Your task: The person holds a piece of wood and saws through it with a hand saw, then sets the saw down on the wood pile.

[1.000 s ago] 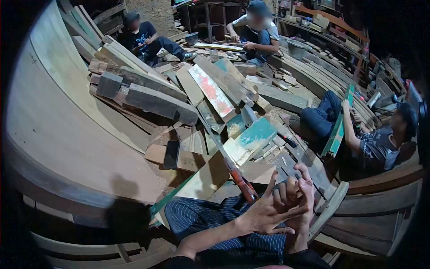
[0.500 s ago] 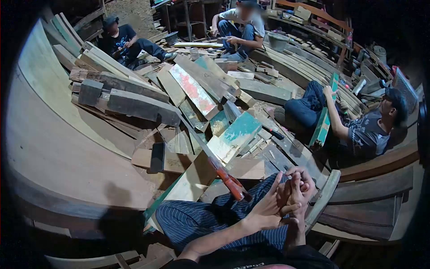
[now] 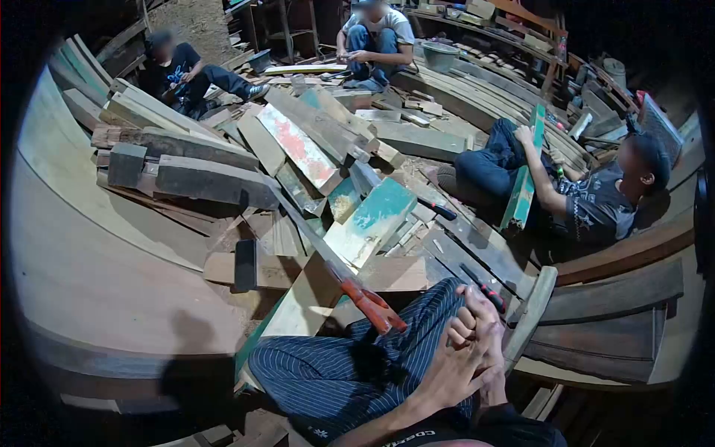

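Dim workshop, cool light over middle, outer corners nearly black. Rough, mottled wall (image 3: 196, 28) at back left; dark open-framed stand (image 3: 289, 35) just beside it. Long shelf (image 3: 514, 37) at back right, cluttered. Floor (image 3: 243, 304) littered with wood scraps (image 3: 431, 109). Broad pale panel (image 3: 112, 253) along left, 1 rounded shadow near lower edge.

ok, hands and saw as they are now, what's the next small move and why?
I'd probably part the clasped hands: the left hand and right hand are pressed together beside the saw's red handle, and neither seems free for it. The handle points toward the striped trousers, on the left hand's side.
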`<state>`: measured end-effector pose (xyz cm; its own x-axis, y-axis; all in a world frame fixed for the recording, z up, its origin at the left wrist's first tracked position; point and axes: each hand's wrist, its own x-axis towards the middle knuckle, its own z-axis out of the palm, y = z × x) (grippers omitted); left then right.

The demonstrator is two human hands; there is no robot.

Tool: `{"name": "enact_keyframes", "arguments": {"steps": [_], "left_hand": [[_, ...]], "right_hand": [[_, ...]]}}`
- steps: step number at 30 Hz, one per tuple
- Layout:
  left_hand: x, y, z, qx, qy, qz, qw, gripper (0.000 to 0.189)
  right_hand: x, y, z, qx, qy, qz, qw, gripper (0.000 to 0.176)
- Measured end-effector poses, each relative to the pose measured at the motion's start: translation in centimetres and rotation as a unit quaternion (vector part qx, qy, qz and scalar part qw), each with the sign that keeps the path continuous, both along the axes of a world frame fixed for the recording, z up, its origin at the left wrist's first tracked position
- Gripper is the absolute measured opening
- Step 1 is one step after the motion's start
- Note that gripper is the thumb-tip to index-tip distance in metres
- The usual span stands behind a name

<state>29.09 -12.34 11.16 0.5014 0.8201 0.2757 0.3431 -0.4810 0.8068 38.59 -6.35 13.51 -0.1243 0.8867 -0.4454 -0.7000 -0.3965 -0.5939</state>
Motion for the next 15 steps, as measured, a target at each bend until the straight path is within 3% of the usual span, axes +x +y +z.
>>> {"name": "enact_keyframes", "arguments": {"steps": [2, 5, 6, 9, 10, 11, 13, 14, 15], "left_hand": [[0.1, 0.1, -0.7, 0.068, -0.05, 0.037, 0.996, 0.075], [-0.8, 1.6, -1.3, 0.083, 0.001, -0.01, 0.997, 0.074], [-1.1, 2.3, -0.3, 0.125, -0.037, -0.005, 0.991, 0.07], [-0.6, 3.3, -0.2, 0.26, -0.127, 0.065, 0.955, 0.064], [-0.8, 3.3, 0.2, 0.247, -0.162, 0.078, 0.952, 0.062], [-1.0, 3.3, 0.2, 0.221, -0.128, 0.055, 0.965, 0.057], [-1.5, 3.4, 0.1, 0.167, -0.06, 0.014, 0.984, 0.048], [-1.5, 3.9, -0.9, 0.197, 0.001, 0.005, 0.98, 0.031], [-1.5, 4.1, -2.1, 0.111, -0.118, -0.063, 0.985, 0.016]], "right_hand": [[0.4, 0.3, -1.1, -0.002, 0.028, 0.025, 0.999, 0.024], [1.0, 0.9, -2.3, 0.024, 0.059, 0.028, 0.998, 0.027], [1.0, 1.3, -2.0, 0.044, 0.068, 0.028, 0.996, 0.029], [1.7, 0.9, 0.0, 0.201, -0.106, -0.06, 0.972, 0.042], [2.0, 0.8, 0.9, 0.245, -0.139, -0.095, 0.955, 0.045], [1.9, 0.7, 1.9, 0.289, -0.169, -0.13, 0.933, 0.048], [1.0, -0.2, 3.7, 0.319, -0.083, -0.136, 0.934, 0.057], [0.8, -0.8, 4.2, 0.342, -0.074, -0.065, 0.935, 0.058], [0.9, -1.5, 4.2, 0.364, -0.065, 0.005, 0.929, 0.06]]}}
